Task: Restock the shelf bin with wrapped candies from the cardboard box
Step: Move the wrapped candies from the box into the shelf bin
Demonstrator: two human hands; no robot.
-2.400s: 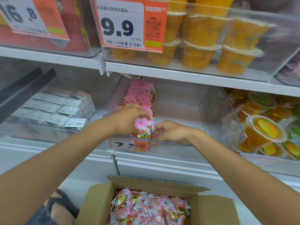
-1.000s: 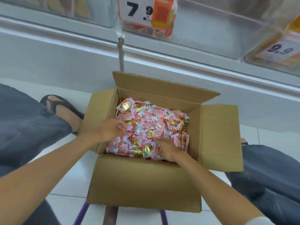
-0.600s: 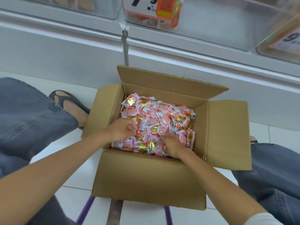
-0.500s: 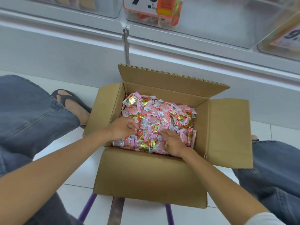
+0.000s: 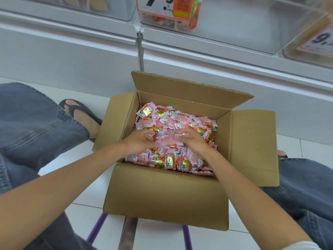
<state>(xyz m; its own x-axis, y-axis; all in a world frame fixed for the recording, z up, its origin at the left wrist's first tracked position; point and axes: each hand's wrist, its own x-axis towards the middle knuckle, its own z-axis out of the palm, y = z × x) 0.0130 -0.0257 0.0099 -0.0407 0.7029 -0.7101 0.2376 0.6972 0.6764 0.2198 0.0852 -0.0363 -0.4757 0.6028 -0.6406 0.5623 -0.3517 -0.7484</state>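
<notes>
Scooping: fingers of your left hand [image 5: 142,141] and right hand [image 5: 193,139] clamp pink wrapped candies [image 5: 168,141]; next, raise them to the clear plastic shelf bin [image 5: 234,27].

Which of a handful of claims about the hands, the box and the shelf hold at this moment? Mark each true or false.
1. The left hand and the right hand are both in the cardboard box, fingers curled on a bunch of wrapped candies between them. True.
2. The box's flaps are folded shut. False: the flaps stand open.
3. The box is almost empty. False: a pile of candies covers its whole inside.
4. A price tag hangs on the front of the shelf bin above the box. True.
5. One hand is reaching up to the price tag. False: both hands are down in the box.
</notes>
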